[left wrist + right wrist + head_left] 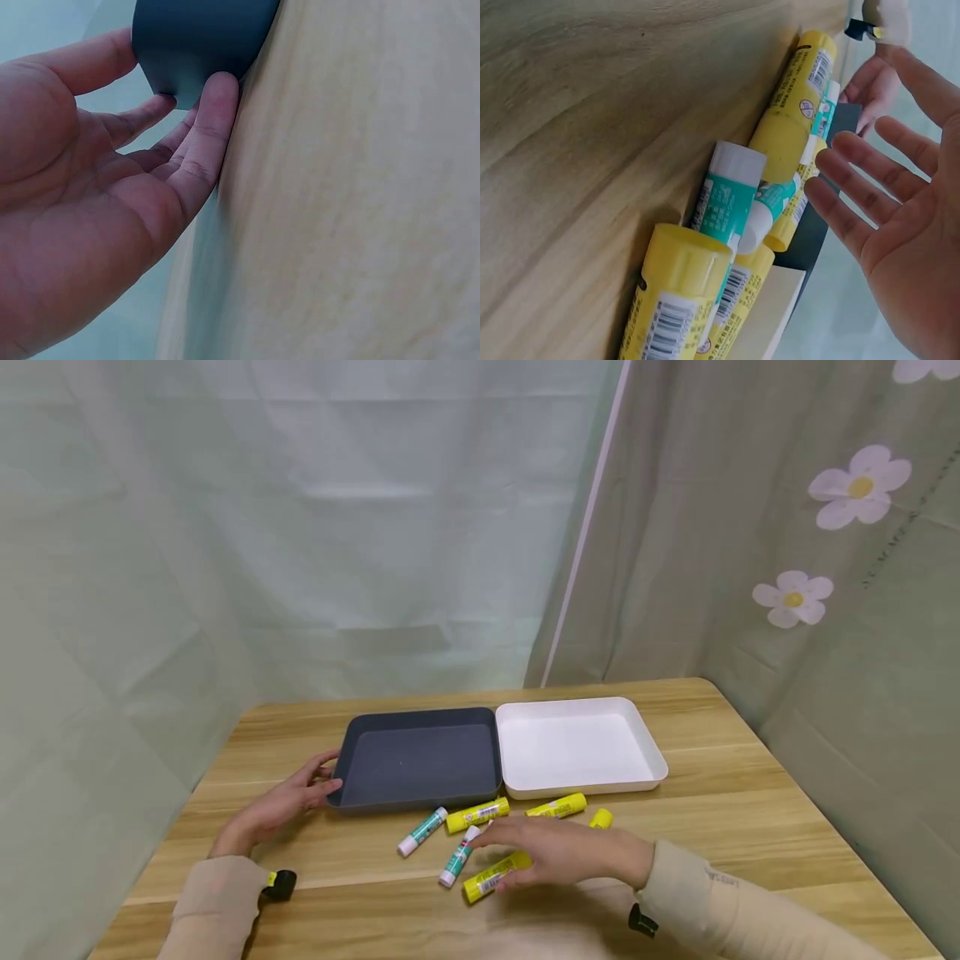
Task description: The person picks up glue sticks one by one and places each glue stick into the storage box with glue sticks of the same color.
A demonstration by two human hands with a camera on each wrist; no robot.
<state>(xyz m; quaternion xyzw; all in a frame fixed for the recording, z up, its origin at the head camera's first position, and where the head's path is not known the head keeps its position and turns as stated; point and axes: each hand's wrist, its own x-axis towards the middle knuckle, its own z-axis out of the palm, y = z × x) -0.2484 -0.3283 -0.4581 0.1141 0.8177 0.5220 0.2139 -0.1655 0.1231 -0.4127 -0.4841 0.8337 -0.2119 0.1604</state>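
Observation:
My left hand [288, 797] rests at the left end of a dark grey tray [420, 760]. In the left wrist view, its outstretched fingertips touch the outer wall of the dark tray [199, 49]. Over a scatter of glue sticks hovers my right hand [558, 852], fingers spread and palm bare in the right wrist view. Below and around it lie a yellow glue stick [483, 885], a green and white glue stick [459, 857] and several others. Another green one with a white cap [739, 161] shows in the right wrist view, its counterpart hidden by my hand from above.
A white tray [577, 743] stands against the dark tray's right side. More yellow glue sticks [477, 815] lie along the trays' front edges. Everything is on a wooden table [360, 902], with curtains [375, 527] behind and at the sides.

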